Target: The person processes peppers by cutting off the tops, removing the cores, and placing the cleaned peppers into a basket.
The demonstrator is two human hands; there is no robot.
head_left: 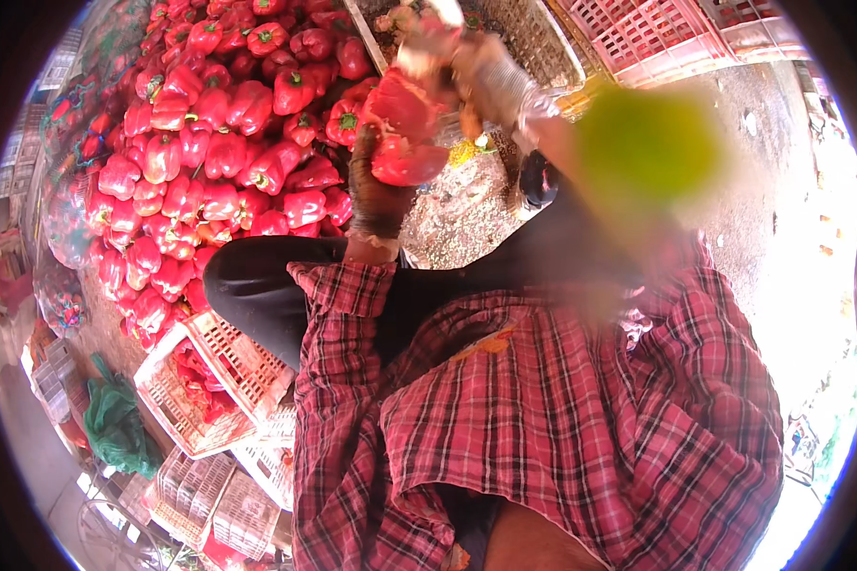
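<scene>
My left hand (376,195), in a dark, dirty glove, grips a red bell pepper (408,128) from below and from its left side. The pepper looks cut open, with pale inner flesh showing. My right hand (490,81), also gloved and smeared by motion, is closed just beyond the pepper's upper right side. What its fingers hold is too blurred to make out. A pale, blurred shape (446,11) shows above it. A large heap of whole red bell peppers (224,152) lies left of my left hand.
A shallow bin (543,43) with scraps stands beyond my hands. Pale seeds (457,214) cover the ground by my legs. A plastic crate (243,366) with red pieces sits left. Another crate (652,38) stands far right. A yellow-green blur (647,143) hides part of the right side.
</scene>
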